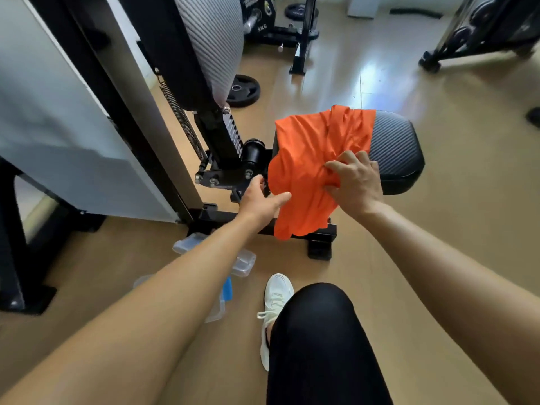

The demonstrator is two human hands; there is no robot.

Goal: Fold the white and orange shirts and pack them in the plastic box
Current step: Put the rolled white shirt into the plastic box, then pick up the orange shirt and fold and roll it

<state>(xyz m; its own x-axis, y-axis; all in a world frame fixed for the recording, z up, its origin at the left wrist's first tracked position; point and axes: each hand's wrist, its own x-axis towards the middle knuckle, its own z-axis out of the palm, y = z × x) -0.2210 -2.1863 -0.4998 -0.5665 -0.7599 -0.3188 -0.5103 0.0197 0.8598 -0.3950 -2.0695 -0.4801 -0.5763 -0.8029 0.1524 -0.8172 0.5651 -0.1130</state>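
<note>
Closest to me in the head view, a knee in black leggings (318,331) fills the bottom of the picture, with a white shoe (274,311) flat on the wooden floor (423,258) just beside it. Left of the shoe the clear plastic box (244,263) lies on the floor. It is mostly hidden under my left forearm, and a blue clip (227,287) shows at its side.

Both arms stretch forward to the orange shirt (304,159). The right hand (355,182) sits on top of the cloth, its fingers (336,166) curled in and grasping a bunch of fabric where the folds gather. The left hand (260,200) is at the shirt's left edge, the thumb lying against the cloth. The other fingers go partly behind the hanging fabric, so I cannot tell whether they grip it or only touch it.

The shirt itself is crumpled — its upper part is spread over the near half of a black padded seat (400,144), and its lower part hangs off the seat's front towards the black frame foot (320,244) on the floor.

Beyond the left hand stand the seat's hinge and a long spring (181,112), then the tilted grey backrest (210,39). Further off, a weight plate (244,90) lies flat on the floor — more gym gear stands behind it.
</note>
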